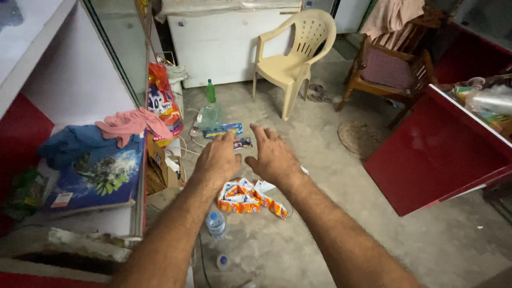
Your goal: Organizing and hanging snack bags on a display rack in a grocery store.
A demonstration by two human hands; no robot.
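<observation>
Both my arms reach forward over a concrete floor. My left hand hangs palm down with fingers curled loosely, holding nothing. My right hand is beside it, fingers spread, also empty. Below them on the floor lies a crumpled orange, white and blue wrapper. Just beyond the hands are small blue packets. A clear plastic bottle with a blue cap lies under my left forearm.
A green-capped bottle and a cream plastic chair stand ahead, before a white chest freezer. A wooden chair is at the right. A red counter is right; a shelf with a pink cloth and blue book left.
</observation>
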